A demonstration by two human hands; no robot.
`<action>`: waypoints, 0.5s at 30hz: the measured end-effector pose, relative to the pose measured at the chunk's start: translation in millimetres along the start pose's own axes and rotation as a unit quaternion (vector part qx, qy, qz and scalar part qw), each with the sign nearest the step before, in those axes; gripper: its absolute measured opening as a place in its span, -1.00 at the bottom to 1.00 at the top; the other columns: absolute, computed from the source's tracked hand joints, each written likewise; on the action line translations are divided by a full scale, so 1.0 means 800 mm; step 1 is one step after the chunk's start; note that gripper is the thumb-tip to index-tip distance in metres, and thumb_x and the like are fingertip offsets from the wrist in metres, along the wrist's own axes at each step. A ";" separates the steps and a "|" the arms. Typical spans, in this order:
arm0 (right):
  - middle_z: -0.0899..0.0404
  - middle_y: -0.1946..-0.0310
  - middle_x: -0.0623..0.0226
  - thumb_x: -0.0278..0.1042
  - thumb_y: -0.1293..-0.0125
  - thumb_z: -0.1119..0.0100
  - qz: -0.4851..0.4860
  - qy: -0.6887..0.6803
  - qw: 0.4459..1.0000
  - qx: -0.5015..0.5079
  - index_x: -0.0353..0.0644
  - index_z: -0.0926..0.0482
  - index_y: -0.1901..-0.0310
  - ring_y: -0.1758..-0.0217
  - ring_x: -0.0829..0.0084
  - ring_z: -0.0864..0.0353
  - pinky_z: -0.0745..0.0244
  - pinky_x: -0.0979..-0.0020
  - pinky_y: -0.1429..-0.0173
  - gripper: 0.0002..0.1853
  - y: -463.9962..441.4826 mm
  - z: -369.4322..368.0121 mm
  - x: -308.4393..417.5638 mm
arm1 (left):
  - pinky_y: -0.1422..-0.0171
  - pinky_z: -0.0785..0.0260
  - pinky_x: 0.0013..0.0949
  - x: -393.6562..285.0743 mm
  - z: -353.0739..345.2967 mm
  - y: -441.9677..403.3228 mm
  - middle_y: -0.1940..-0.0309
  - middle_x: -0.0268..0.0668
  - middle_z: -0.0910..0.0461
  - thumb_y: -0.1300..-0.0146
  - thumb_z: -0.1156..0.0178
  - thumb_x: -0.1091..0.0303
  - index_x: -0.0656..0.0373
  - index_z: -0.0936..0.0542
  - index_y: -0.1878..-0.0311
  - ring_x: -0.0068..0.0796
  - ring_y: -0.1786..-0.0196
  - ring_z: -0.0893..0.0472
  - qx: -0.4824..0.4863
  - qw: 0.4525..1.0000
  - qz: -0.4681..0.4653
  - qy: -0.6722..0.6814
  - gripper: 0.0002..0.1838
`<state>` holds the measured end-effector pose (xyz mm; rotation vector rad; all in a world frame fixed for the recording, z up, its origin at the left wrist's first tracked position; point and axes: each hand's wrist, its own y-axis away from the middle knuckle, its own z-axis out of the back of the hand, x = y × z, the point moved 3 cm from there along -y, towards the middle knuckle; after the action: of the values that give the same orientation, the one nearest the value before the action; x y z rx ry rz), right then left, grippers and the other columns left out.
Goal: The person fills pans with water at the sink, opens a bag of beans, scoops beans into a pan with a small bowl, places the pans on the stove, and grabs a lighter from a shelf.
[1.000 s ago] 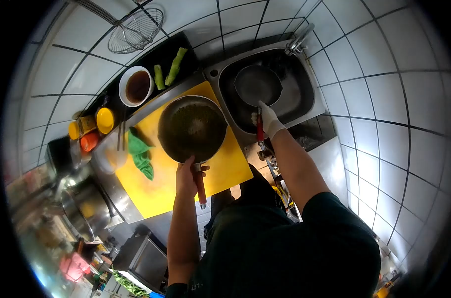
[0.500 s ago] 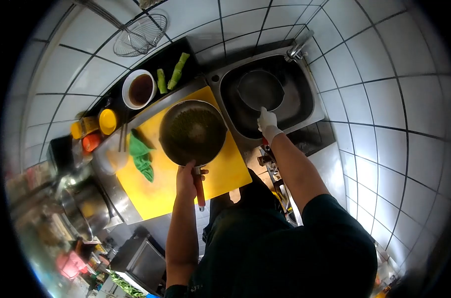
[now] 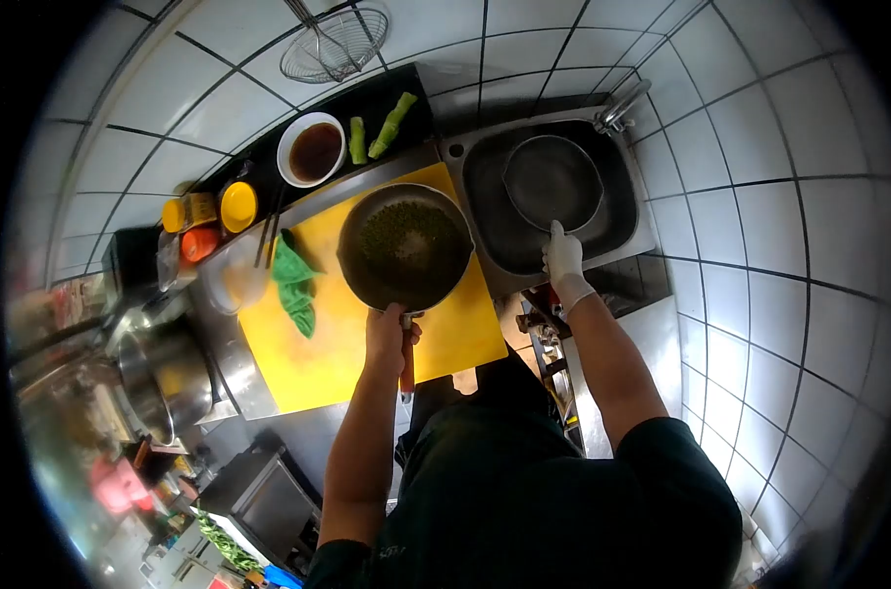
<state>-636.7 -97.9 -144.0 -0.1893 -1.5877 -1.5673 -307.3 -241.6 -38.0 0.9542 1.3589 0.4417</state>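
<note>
My bare left hand is closed round the reddish handle of a frying pan, which is over a yellow cutting board. Chopped green bits lie across the pan's dark bottom, with some liquid. On my right hand is a white glove; its fingers grip the near edge or handle of a second dark pan. That pan is inside the sink, with nothing visible in it. Left of the first pan, a crumpled green cloth rests on the board.
Behind the board stand a white bowl of brown liquid, two green stalk pieces and yellow-lidded jars. A faucet rises at the sink's back corner. Far left is a large metal pot. A wire strainer hangs above.
The head view has shifted, so most of the scene sits further right. Both hands keep their grips, and the pans stay in nearly the same places over the board and in the sink.
</note>
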 end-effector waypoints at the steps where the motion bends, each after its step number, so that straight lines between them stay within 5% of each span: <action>1: -0.46 0.61 0.34 0.06 -0.55 -0.04 0.005 0.003 1.000 -0.004 -0.22 -0.50 0.42 0.62 0.40 -0.42 -0.29 0.29 0.49 -0.50 0.014 0.003 0.007 | 0.49 -0.40 -0.36 0.000 0.000 0.002 0.31 -0.08 -0.65 -0.39 -0.02 0.40 0.26 -0.48 -0.10 -0.39 0.55 -0.54 -0.002 1.000 -0.002 -0.001 -0.72; 6: -0.45 0.61 0.35 0.04 -0.55 -0.05 0.021 -0.012 1.000 -0.006 -0.23 -0.48 0.42 0.62 0.41 -0.41 -0.28 0.30 0.49 -0.51 0.041 0.034 0.005 | 0.61 -0.35 -0.32 0.000 -0.002 0.002 0.41 -0.04 -0.67 -0.42 0.03 0.39 0.31 -0.53 0.06 -0.38 0.66 -0.49 -0.020 0.999 -0.030 -0.001 -0.78; 15: -0.41 0.65 0.36 0.10 -0.55 -0.05 0.030 -0.017 0.999 -0.025 -0.18 -0.46 0.50 0.68 0.45 -0.35 -0.27 0.37 0.56 -0.46 0.141 0.085 -0.009 | 0.63 -0.31 -0.34 -0.017 0.006 0.015 0.42 -0.07 -0.63 -0.45 -0.01 0.42 0.23 -0.48 -0.05 -0.39 0.67 -0.46 0.037 0.998 -0.034 -0.027 -0.81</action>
<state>-590.8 -13.4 -53.6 -0.2908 -1.5555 -1.5664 -302.3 -246.8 -20.6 0.9694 1.3629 0.3139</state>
